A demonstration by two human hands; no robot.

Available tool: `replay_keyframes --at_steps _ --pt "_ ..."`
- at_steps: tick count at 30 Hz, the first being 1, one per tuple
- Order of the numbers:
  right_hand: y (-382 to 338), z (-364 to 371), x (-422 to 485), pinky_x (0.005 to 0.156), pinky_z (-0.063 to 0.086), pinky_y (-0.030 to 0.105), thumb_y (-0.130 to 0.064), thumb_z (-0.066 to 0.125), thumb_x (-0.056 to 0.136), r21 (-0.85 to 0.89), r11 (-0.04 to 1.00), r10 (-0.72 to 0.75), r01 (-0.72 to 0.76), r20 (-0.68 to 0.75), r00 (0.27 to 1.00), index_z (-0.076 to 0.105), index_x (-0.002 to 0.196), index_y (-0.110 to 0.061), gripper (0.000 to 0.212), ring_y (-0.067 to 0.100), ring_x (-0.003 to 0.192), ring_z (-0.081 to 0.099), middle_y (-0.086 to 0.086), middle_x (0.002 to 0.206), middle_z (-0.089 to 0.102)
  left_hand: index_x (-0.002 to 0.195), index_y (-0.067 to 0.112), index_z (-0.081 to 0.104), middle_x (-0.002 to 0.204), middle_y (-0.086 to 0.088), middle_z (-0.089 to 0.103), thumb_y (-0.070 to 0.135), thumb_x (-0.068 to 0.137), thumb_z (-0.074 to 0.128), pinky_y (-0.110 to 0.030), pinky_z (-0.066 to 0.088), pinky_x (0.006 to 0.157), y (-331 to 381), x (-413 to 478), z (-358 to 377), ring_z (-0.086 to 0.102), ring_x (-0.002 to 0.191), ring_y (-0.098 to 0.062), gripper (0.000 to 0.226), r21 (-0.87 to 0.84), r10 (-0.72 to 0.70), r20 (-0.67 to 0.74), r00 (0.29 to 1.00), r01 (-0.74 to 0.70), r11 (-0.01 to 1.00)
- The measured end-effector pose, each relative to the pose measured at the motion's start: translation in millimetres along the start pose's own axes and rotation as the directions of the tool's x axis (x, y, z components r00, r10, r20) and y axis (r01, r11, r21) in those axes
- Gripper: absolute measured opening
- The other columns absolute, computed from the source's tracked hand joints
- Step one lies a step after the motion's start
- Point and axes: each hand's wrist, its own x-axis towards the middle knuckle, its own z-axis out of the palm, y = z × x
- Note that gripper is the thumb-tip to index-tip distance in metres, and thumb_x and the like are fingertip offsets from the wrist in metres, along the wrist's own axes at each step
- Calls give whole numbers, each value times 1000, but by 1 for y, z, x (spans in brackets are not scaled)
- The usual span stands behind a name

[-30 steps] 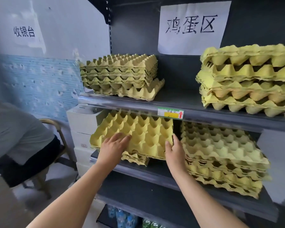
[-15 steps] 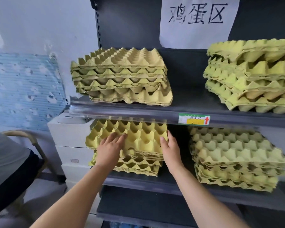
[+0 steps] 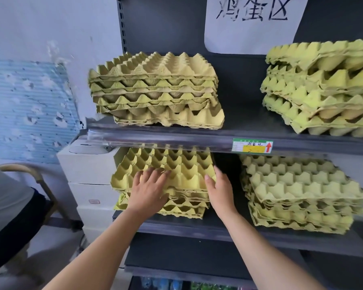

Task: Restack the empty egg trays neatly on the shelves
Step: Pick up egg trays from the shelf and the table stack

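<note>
Yellow-green empty egg trays stand in stacks on two dark shelves. On the lower shelf (image 3: 197, 232) the left stack has a top tray (image 3: 176, 166) lying cups-up, slightly askew over the trays below. My left hand (image 3: 150, 190) presses flat on that tray's front part, fingers spread. My right hand (image 3: 219, 189) touches the tray's right front corner with straight fingers. To the right on the same shelf sits another stack (image 3: 298, 193). The upper shelf (image 3: 176, 139) carries a left stack (image 3: 155, 91) and an uneven right stack (image 3: 323, 86).
A white paper sign (image 3: 254, 24) with handwriting hangs on the shelf's back panel. White boxes (image 3: 88, 176) stand left of the shelving. A seated person (image 3: 6, 212) on a chair (image 3: 40, 185) is at the far left. Bottles show below the bottom shelf.
The top tray has gone down flat onto the lower left stack and further back under the upper shelf. Both hands followed it inward; the view has moved closer.
</note>
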Motion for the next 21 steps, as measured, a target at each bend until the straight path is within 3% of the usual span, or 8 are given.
replay_keyframes --at_steps 2,5,10,13,17,21 --pt "-1 -9 -4 99 39 28 -30 44 99 -83 995 -50 49 -8 999 34 146 -12 51 22 128 44 10 140 44 121 25 49 114 -1 62 47 64 76 -53 42 95 5 3 -5 56 113 -30 66 6 36 -16 999 -36 999" --pt "-3 -27 -8 100 38 28 -29 45 99 -197 970 -147 142 -12 989 36 145 -12 50 20 128 42 7 141 42 116 23 56 113 0 62 44 74 69 -49 38 97 21 11 -15 55 113 -29 49 -1 108 -67 992 -109 994" --pt "11 -82 -14 98 43 33 -29 50 97 -358 903 -280 239 -67 958 47 138 -13 44 22 121 49 5 134 51 107 19 66 101 0 67 33 79 70 -42 49 82 79 31 -41 63 94 -26 32 -50 205 -142 968 -214 976" --pt "32 -129 -22 91 47 37 -29 53 95 -421 876 -316 234 -137 939 55 130 -13 39 25 112 55 5 126 57 104 18 68 93 1 69 28 79 70 -36 51 71 129 43 -57 65 84 -23 27 -64 288 -211 934 -307 949" --pt "70 -210 -36 90 48 40 -29 55 94 -489 853 -314 183 -202 928 56 128 -14 38 24 112 55 5 127 57 103 17 68 92 1 68 27 83 61 -36 50 71 214 59 -71 64 86 -24 23 -116 333 -237 913 -367 923" --pt "117 -302 -53 85 49 43 -26 59 92 -534 831 -344 156 -274 898 61 122 -11 34 29 105 57 8 119 61 102 15 66 89 -1 67 23 78 72 -36 49 68 310 73 -86 64 83 -26 26 -145 390 -271 880 -437 888"
